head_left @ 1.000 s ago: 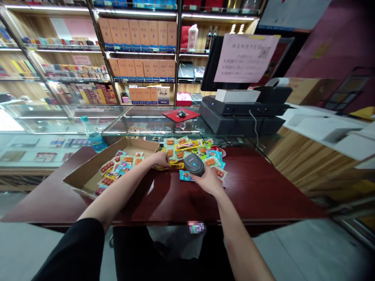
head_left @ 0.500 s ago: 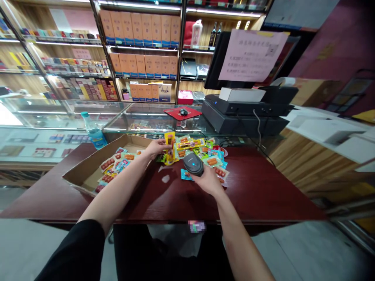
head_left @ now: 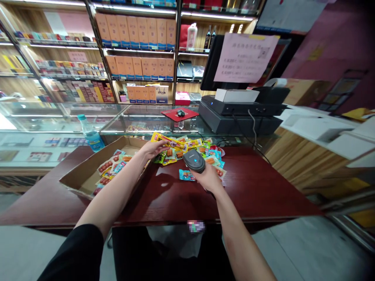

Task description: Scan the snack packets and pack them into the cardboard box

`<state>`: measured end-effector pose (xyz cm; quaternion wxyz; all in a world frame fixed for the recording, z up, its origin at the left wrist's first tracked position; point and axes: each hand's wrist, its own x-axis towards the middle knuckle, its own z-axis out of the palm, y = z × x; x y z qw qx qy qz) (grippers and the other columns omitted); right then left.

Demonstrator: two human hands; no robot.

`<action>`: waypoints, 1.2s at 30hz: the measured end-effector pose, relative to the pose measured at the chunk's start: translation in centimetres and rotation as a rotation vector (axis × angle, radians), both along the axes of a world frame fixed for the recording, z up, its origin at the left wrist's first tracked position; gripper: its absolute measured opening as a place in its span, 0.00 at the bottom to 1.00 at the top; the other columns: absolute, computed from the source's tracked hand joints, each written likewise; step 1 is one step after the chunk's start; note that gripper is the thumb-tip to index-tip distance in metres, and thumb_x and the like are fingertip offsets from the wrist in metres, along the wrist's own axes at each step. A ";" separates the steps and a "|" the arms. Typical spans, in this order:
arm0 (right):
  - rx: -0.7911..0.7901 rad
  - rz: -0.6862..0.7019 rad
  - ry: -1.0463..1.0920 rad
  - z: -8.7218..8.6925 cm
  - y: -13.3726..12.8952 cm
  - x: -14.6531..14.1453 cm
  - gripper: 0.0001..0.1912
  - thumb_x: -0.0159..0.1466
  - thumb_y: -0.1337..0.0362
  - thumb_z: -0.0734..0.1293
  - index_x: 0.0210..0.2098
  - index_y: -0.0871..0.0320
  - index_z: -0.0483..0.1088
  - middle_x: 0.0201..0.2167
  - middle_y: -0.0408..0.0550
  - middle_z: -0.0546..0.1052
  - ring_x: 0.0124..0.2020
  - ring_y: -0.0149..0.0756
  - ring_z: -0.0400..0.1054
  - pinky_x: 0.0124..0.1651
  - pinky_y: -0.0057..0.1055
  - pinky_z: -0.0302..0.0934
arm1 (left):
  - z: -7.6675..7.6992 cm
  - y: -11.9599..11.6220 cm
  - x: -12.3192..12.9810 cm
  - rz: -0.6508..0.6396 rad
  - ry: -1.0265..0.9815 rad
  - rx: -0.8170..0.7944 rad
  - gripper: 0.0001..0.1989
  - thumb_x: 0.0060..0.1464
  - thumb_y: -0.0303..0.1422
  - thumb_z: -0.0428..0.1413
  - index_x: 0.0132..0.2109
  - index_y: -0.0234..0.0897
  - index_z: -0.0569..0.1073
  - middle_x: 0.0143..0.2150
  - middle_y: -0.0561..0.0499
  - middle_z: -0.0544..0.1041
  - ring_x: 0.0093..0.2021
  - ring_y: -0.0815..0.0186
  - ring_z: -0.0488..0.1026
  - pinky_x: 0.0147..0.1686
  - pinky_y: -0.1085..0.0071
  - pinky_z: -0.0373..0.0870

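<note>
My left hand (head_left: 154, 149) is closed on a long yellow snack packet (head_left: 170, 141), held slantwise above the pile at the back of the table. In my right hand (head_left: 210, 178) is a dark grey barcode scanner (head_left: 194, 160), its rounded head tilted up with a small blue light showing. Small packets of sausages (head_left: 211, 160) lie heaped behind and around the scanner, partly covered by it. A light-blue packet (head_left: 186, 175) rests at the near side of the heap. Left of my left hand, a cardboard tray (head_left: 79, 187) contains more sausage packets (head_left: 106, 166).
The dark red table (head_left: 252, 191) carries all of this. A bottle with blue liquid (head_left: 93, 139) stands behind the tray. Beyond are a glass counter (head_left: 140, 113), a mouse on a red pad (head_left: 168, 113) and a black monitor (head_left: 208, 64) above a cash drawer (head_left: 222, 119). Cables trail at the right.
The yellow packet has turned from upright to nearly level in my left hand, its far end now pointing right. The scanner stays in my right hand. The view has shifted slightly.
</note>
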<state>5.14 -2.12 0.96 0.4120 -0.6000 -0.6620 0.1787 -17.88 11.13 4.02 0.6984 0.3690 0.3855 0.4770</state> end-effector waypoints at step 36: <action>0.065 0.084 0.027 -0.8 0.8 -0.3 0.16 0.54 0.59 0.69 0.40 0.59 0.74 0.37 0.53 0.81 0.41 0.47 0.75 0.41 0.36 0.66 | 0.8 -3.0 -10.9 0.605 -0.021 -0.051 0.21 0.47 0.21 0.64 0.50 0.28 0.70 0.39 0.42 0.78 0.39 0.63 0.79 0.36 0.72 0.80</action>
